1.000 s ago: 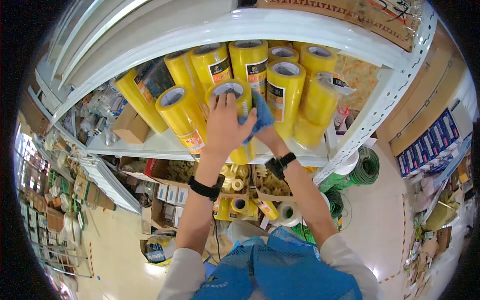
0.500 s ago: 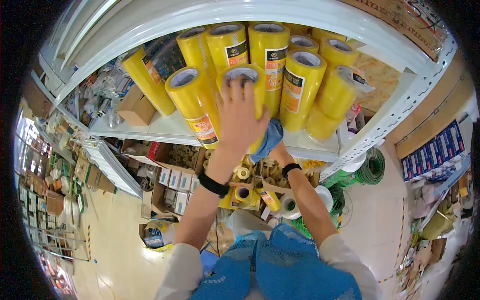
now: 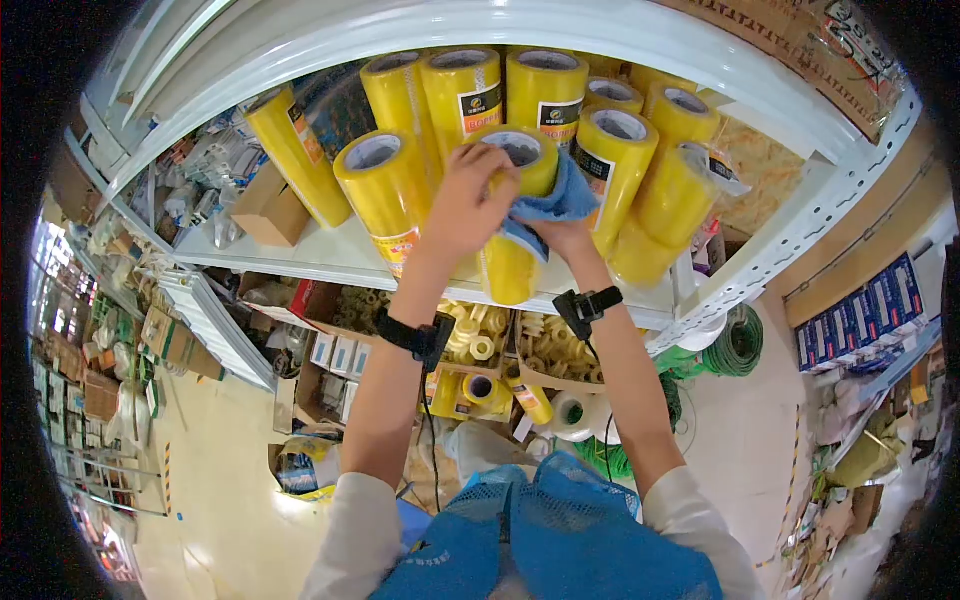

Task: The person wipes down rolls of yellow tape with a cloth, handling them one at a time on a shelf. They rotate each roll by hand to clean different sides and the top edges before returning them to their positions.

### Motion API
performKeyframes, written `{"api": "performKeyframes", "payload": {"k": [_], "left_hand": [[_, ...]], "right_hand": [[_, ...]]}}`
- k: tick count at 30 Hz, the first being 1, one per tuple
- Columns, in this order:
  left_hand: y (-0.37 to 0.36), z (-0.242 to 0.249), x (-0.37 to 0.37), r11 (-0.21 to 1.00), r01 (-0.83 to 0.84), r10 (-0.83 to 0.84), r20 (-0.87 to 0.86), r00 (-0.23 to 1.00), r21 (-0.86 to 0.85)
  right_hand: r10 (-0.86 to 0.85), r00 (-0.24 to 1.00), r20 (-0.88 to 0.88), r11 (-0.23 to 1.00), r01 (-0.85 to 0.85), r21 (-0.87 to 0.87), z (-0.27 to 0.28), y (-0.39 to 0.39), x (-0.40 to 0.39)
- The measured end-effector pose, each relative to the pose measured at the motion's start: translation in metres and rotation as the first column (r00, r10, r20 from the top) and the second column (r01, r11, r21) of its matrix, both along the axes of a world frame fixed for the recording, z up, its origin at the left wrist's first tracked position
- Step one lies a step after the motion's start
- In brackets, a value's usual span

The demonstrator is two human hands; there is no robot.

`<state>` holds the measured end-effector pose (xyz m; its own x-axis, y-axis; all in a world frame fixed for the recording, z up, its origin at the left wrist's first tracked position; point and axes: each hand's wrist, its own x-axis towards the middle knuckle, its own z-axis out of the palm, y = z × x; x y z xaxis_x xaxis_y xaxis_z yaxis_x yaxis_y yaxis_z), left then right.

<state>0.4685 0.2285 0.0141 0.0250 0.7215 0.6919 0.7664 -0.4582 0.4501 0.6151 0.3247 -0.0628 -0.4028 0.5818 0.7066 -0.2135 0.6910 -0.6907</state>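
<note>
In the head view, a stack of yellow packing tape (image 3: 512, 275) stands at the front edge of the shelf. My left hand (image 3: 468, 200) is curled against its upper left side, fingers bent at the rim. A blue cloth (image 3: 562, 195) is gripped in my right hand (image 3: 565, 238) and lies against the stack's right side, wrapping partly round its front. The cloth covers most of my right fingers. Another yellow tape stack (image 3: 380, 185) stands to the left, and a labelled one (image 3: 612, 165) to the right.
More tape stacks (image 3: 460, 90) stand behind on the white shelf (image 3: 340, 250). A small cardboard box (image 3: 270, 207) sits at left. Below are boxes of pale plastic fittings (image 3: 480, 335) and coils of green wire (image 3: 735, 340). A perforated post (image 3: 800, 230) rises at right.
My left hand has come off the top of the stack to its left side, fingers now bent. My right hand has raised the cloth along the right side. The stack's top has shifted right.
</note>
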Motion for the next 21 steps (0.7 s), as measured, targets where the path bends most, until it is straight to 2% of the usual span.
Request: {"api": "performKeyframes", "payload": {"k": [1, 2, 3, 4, 6, 7, 8, 10, 11, 13, 15, 16, 17, 18, 19, 20, 21], "left_hand": [[-0.002, 0.0, 0.01, 1.0, 0.0, 0.0, 0.001, 1.0, 0.003], [-0.007, -0.001, 0.026, 0.988, -0.123, 0.134, -0.114, 0.984, 0.098], [-0.01, -0.001, 0.04, 0.951, -0.234, 0.276, -0.212, 0.937, 0.203], [-0.012, 0.0, 0.051, 0.95, -0.238, 0.28, -0.212, 0.936, 0.204], [-0.015, -0.001, 0.068, 0.881, -0.434, 0.473, -0.342, 0.812, 0.188], [-0.014, -0.001, 0.07, 0.882, -0.433, 0.471, -0.34, 0.814, 0.188], [-0.011, -0.002, 0.071, 0.881, -0.441, 0.473, -0.35, 0.809, 0.172], [-0.005, 0.0, 0.07, 0.88, -0.443, 0.474, -0.366, 0.801, 0.171], [-0.004, 0.001, 0.067, 0.894, -0.417, 0.449, -0.324, 0.833, 0.167], [-0.003, -0.005, 0.059, 0.909, -0.387, 0.416, -0.286, 0.863, 0.156], [-0.001, -0.004, 0.047, 0.941, -0.296, 0.32, -0.153, 0.935, 0.163], [-0.002, -0.001, 0.042, 0.94, -0.296, 0.322, -0.158, 0.933, 0.171], [-0.002, 0.0, 0.038, 0.956, -0.24, 0.259, -0.105, 0.96, 0.166], [-0.004, 0.0, 0.034, 0.971, -0.18, 0.19, -0.05, 0.98, 0.159], [-0.003, -0.002, 0.029, 0.972, -0.178, 0.188, -0.051, 0.981, 0.154], [0.002, -0.005, 0.023, 0.974, -0.141, 0.143, 0.003, 0.99, 0.177], [0.006, -0.007, 0.02, 0.974, -0.104, 0.095, 0.056, 0.994, 0.203]], "right_hand": [[0.009, 1.0, 0.011, 1.0, -0.009, -0.013, -0.02, 0.008, -0.001], [0.019, 1.0, 0.021, 1.0, -0.019, -0.025, -0.042, 0.016, -0.005], [0.097, 0.995, -0.013, 0.984, -0.097, -0.151, -0.064, 0.01, -0.004], [0.159, 0.985, -0.062, 0.946, -0.17, -0.275, -0.086, 0.004, -0.004], [0.076, 0.974, 0.212, 0.989, -0.046, -0.142, -0.117, -0.007, 0.017], [0.062, 0.924, 0.376, 0.992, -0.018, -0.121, -0.125, -0.012, 0.025], [0.058, 0.924, 0.377, 0.993, -0.013, -0.12, -0.132, -0.017, 0.03], [-0.166, 0.912, 0.374, 0.985, 0.139, 0.099, -0.133, -0.024, 0.031], [-0.225, 0.926, 0.304, 0.969, 0.18, 0.17, -0.141, -0.018, 0.026], [-0.214, 0.915, 0.341, 0.974, 0.174, 0.144, -0.141, -0.016, 0.026], [-0.204, 0.905, 0.372, 0.978, 0.171, 0.122, -0.143, -0.013, 0.021], [-0.064, 0.973, 0.222, 0.992, 0.087, -0.096, -0.144, -0.012, 0.013], [0.095, 0.995, 0.04, 0.942, -0.077, -0.325, -0.142, -0.004, 0.005], [0.181, 0.965, -0.189, 0.827, -0.253, -0.502, -0.131, 0.001, -0.003], [0.233, 0.872, -0.431, 0.617, -0.475, -0.628, -0.095, 0.004, -0.009], [0.102, 0.975, -0.198, 0.891, -0.178, -0.418, -0.058, -0.004, -0.003], [-0.118, 0.993, -0.013, 0.99, 0.117, -0.083, -0.025, -0.01, 0.004]]}}
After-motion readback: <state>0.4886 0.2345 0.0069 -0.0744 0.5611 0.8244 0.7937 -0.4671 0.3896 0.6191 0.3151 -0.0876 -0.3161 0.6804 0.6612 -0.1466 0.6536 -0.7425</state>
